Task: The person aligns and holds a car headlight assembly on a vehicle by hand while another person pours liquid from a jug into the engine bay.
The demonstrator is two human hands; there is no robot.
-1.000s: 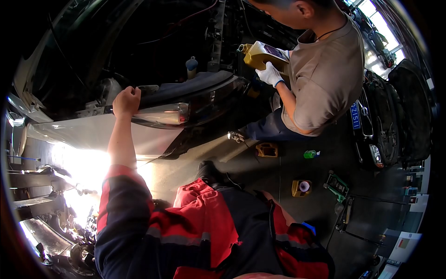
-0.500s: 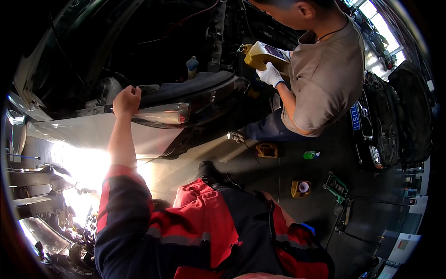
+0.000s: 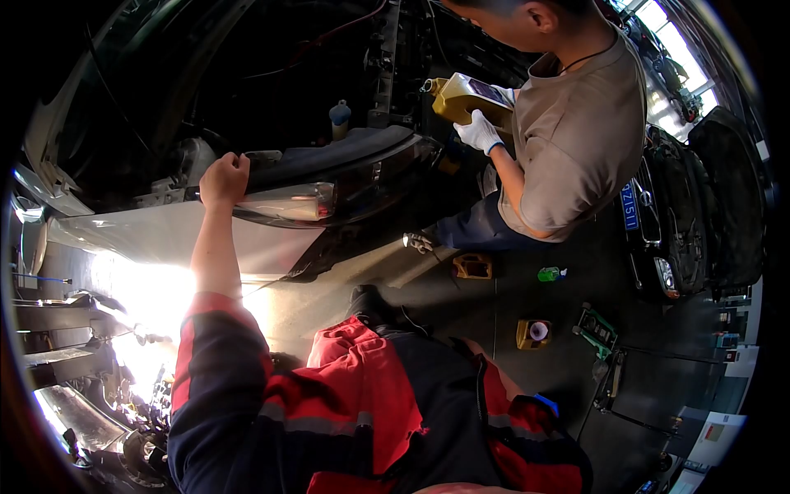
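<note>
Workshop floor [image 3: 444, 309] is left open at centre, bordered by a pale car fender [image 3: 185, 235], two yellow containers [image 3: 473, 265] and a green jack [image 3: 596, 331]. On the fender's upper edge, beside the headlight [image 3: 288, 204], the left hand [image 3: 224, 179] is rested, curled, though whether anything is gripped cannot be told, and a yellow jug [image 3: 462, 100] is held by a co-worker [image 3: 572, 156] in white gloves [image 3: 477, 132]. Engine-bay depths [image 3: 271, 99] are swallowed by shadow, and the right hand is hidden, its grip impossible to tell.
</note>
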